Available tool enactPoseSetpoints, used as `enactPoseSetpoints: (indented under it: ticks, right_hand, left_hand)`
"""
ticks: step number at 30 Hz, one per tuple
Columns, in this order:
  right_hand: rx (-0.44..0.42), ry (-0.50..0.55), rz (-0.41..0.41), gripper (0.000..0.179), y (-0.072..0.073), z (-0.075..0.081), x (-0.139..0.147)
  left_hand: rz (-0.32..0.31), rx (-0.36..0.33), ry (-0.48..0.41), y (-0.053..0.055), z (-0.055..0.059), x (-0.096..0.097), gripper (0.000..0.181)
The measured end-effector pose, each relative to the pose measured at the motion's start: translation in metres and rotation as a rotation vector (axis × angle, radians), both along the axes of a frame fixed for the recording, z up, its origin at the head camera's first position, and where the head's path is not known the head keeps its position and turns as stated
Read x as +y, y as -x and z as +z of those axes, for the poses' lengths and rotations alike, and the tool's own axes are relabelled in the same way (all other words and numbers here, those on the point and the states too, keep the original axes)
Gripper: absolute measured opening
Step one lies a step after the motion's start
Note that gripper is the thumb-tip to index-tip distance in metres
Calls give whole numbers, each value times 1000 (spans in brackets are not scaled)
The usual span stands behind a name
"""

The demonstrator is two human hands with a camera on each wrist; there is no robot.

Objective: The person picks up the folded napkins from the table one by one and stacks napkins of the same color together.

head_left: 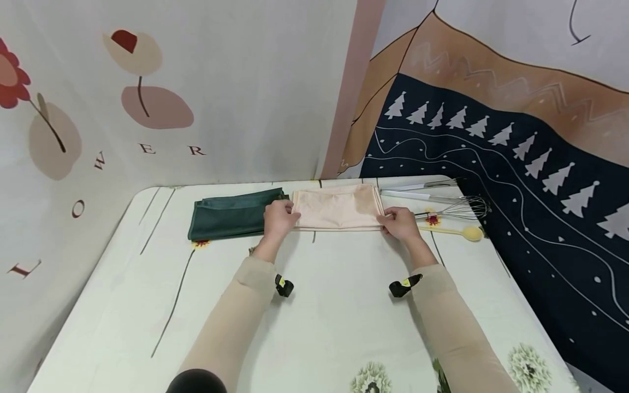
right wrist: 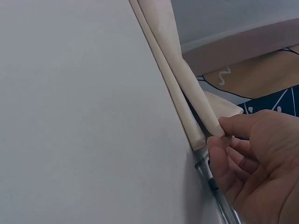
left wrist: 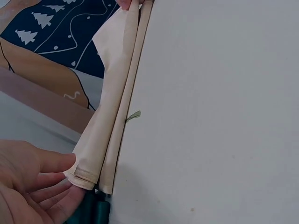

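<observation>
A folded peach cloth [head_left: 339, 207] lies near the back edge of the table, in layers whose folded edges show in both wrist views. My left hand [head_left: 281, 218] holds its left end, the thumb on one side and the fingers curled beneath. At the other end my right hand [head_left: 400, 222] pinches the near corner of the upper layer between thumb and fingertips. In the right wrist view, a gap shows between this raised layer [right wrist: 198, 95] and the lower fold [right wrist: 180, 105]. A folded dark green cloth [head_left: 231, 215] lies just left of the left hand.
Right of the peach cloth lie a whisk [head_left: 462, 208], a yellow spoon [head_left: 470, 233] and white-handled utensils [head_left: 405, 194]. The table has a white patterned cover [head_left: 339, 305]. Printed curtains [head_left: 236, 98] hang behind it and along the right side.
</observation>
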State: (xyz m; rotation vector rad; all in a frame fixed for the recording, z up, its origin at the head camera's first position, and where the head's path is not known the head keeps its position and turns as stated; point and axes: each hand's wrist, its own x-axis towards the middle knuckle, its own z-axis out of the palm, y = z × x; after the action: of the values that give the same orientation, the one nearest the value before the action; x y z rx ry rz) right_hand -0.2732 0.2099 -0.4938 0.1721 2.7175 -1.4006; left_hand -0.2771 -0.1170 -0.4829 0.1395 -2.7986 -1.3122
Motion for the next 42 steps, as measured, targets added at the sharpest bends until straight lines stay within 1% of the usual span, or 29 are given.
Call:
enactPoseSetpoints:
  ticks: [3, 6, 9, 11, 15, 19, 22, 26, 31, 36, 39, 42]
  right_hand:
    - [-6, 15, -5, 27, 0, -3, 1]
    - [-6, 19, -9, 28, -1, -6, 1]
    - [-2, 8, -3, 27, -1, -8, 3]
    - [5, -9, 6, 26, -1, -8, 3]
    - [20, -38, 23, 26, 0, -8, 4]
    - [30, -49, 34, 26, 0, -10, 4]
    - [33, -59, 38, 25, 0, -12, 4]
    - [27, -52, 28, 25, 2, -15, 4]
    - [3, -10, 9, 27, 0, -16, 6]
    - [0, 34, 8, 29, -6, -14, 11]
    - [43, -22, 6, 28, -10, -12, 13]
    - [118, -128, 1, 27, -14, -11, 15]
  left_hand:
    - [-1, -18, 14, -2, -1, -1, 38]
    - [11, -35, 31, -4, -2, -2, 37]
    - [20, -34, 28, -6, -3, -2, 31]
    - [21, -10, 19, -6, -4, -3, 24]
    - [29, 67, 3, -2, -7, -4, 6]
    - [46, 122, -5, 1, -10, -6, 10]
    - [59, 118, -6, 0, -13, -7, 10]
    - [64, 98, -14, 0, -15, -6, 4]
    - [58, 99, -43, 0, -16, -5, 16]
    - [63, 112, -53, -5, -17, -6, 14]
    - [65, 141, -68, -8, -17, -8, 13]
    - [59, 156, -76, -12, -18, -11, 13]
